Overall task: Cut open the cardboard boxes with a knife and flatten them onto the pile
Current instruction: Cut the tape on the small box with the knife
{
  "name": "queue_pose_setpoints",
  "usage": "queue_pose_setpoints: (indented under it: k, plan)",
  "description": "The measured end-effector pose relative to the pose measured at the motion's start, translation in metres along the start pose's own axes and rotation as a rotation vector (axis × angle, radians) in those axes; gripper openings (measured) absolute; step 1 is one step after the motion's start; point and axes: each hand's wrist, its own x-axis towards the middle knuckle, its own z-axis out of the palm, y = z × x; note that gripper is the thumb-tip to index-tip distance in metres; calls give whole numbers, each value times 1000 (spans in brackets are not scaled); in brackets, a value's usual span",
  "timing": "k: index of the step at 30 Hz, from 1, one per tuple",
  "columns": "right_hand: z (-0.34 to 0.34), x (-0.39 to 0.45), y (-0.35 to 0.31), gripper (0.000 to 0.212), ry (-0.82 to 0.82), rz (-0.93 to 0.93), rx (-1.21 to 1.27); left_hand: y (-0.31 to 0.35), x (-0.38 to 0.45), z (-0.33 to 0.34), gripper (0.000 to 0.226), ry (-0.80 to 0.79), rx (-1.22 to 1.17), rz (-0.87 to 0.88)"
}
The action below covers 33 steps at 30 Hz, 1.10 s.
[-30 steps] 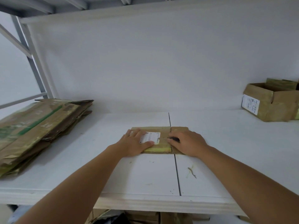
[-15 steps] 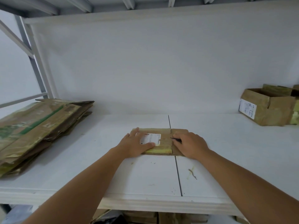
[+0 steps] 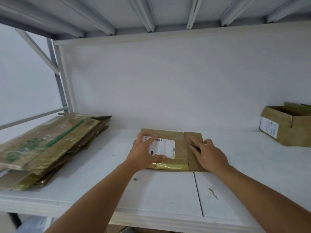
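Note:
A flattened cardboard box (image 3: 180, 140) with a white label (image 3: 165, 146) and yellow tape along its near edge lies in the middle of the white shelf (image 3: 168, 190). My left hand (image 3: 146, 152) rests on its left half, fingers spread over the label. My right hand (image 3: 210, 155) lies on the box's right flap and holds a dark knife (image 3: 195, 147), mostly hidden under the fingers. The pile of flattened boxes (image 3: 50, 145) sits at the shelf's left end, apart from both hands.
An open cardboard box (image 3: 286, 130) with a label stands at the back right of the shelf. A white back wall closes the shelf behind. A metal upright (image 3: 57, 78) and the upper shelf's ribs frame the left and top.
The flattened box now appears larger, with its far edge at the back wall line. Both hands stay on it, and my left fingers have spread wider over the label.

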Motion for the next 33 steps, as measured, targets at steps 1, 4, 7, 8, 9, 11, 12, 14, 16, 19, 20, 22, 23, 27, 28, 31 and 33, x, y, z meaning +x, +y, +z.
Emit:
queue_pose_setpoints:
  k: [1,4,7,8,9,11,12,14,16,19,20,22,23,27,28,31,33]
  plan:
    - [-2,2,-2,53,-35,13,14,-3,-1,-6,95,30,-17,16]
    - [-8,10,-17,55,-129,-27,130,-9,-6,-28,99,88,-25,42]
    - [-15,21,-44,55,-81,-131,148,-16,-13,-52,97,170,-11,38]
    - [-18,24,-55,55,-53,-148,154,-19,-17,-61,96,195,-22,26]
    - [-20,27,-66,56,-28,-162,162,-23,-21,-69,96,216,-34,15]
    - [-21,32,-89,56,9,-191,166,-34,-30,-87,98,230,-34,10]
    - [-21,34,-100,56,21,-203,163,-39,-37,-97,99,215,-14,15]
    - [-21,38,-120,56,36,-215,152,-48,-50,-116,102,143,54,23]
    - [-18,42,-139,56,50,-217,140,-59,-64,-137,110,65,148,23]
    - [-14,50,-164,55,58,-221,153,-72,-86,-168,117,-36,320,34]
    - [-13,53,-172,55,55,-225,163,-76,-92,-177,117,-63,391,50]
    - [-12,59,-185,55,47,-238,190,-82,-102,-193,114,-82,544,106]
    - [-12,61,-191,55,44,-244,205,-84,-105,-201,111,-69,617,139]
    - [-15,65,-214,55,28,-290,288,-90,-113,-229,79,58,770,242]
    - [-15,64,-220,55,24,-302,299,-91,-116,-234,72,87,764,249]
    - [-15,61,-234,54,40,-301,281,-97,-122,-240,63,215,689,275]
    - [-15,59,-241,55,114,-261,268,-102,-123,-240,59,319,633,216]
